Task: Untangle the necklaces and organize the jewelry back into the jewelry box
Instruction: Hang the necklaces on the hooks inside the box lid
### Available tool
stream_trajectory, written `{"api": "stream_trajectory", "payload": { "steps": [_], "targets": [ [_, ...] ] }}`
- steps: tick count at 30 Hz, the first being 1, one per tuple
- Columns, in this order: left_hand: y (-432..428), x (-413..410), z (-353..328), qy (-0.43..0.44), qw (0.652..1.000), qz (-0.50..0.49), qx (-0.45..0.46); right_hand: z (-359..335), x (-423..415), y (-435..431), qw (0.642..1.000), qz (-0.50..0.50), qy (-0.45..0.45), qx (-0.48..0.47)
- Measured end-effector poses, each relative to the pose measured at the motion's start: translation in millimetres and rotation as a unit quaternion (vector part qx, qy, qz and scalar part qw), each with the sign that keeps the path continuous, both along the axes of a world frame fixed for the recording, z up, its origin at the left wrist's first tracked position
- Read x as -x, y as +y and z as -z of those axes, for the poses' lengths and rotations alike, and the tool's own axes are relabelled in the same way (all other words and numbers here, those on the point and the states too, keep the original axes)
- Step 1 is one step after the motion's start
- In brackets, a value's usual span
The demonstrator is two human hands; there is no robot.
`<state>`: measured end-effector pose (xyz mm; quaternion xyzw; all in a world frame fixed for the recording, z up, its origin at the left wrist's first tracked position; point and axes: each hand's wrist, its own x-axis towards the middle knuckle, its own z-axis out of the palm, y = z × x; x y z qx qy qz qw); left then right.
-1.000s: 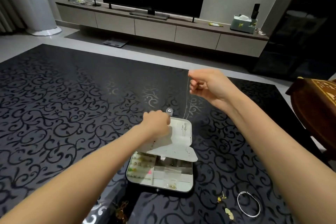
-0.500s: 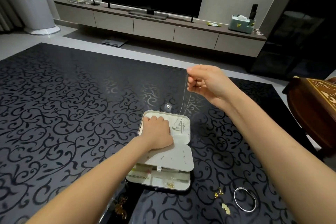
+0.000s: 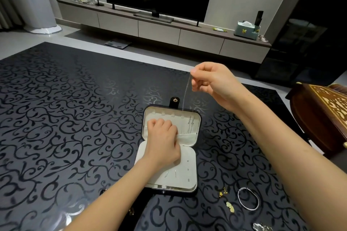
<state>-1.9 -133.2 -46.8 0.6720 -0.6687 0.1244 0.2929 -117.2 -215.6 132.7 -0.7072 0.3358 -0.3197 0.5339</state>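
Note:
The jewelry box (image 3: pixel 199 124) lies open flat on the black patterned table. Its cream inner panel (image 3: pixel 185 178) covers the lower half and carries small studs. My left hand (image 3: pixel 163 142) rests as a fist on the lid lining at the pocket's edge; anything under its fingers is hidden. My right hand (image 3: pixel 212 80) is raised above the box's far right corner. It pinches a thin silver necklace (image 3: pixel 185 93) that hangs down to the lid's hooks. More chains (image 3: pixel 190 124) lie inside the lid.
A silver bangle (image 3: pixel 247 198), gold earrings (image 3: pixel 223 192) and a small gold piece (image 3: pixel 230 207) lie to the right of the box. A silver item (image 3: pixel 261 227) is at the bottom edge. A carved wooden box (image 3: pixel 323 114) stands at the table's right side.
The lid, held tilted a second ago, now lies flat, and the inner panel has dropped over the compartments. My left hand moved onto the lid. My right hand keeps the chain raised.

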Motion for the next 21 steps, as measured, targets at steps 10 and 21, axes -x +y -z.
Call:
{"api": "stream_trajectory", "payload": {
  "steps": [10, 21],
  "targets": [
    [2.2, 1.3, 1.3, 0.020, 1.000, -0.008, -0.014, 31.8, 5.7, 6.6, 0.975, 0.003, 0.193, 0.105],
    [-0.6, 3.1, -0.8, 0.026, 0.999, -0.011, -0.024, 74.7, -2.5, 1.5, 0.898, 0.072, 0.359, 0.244]
  ]
}}
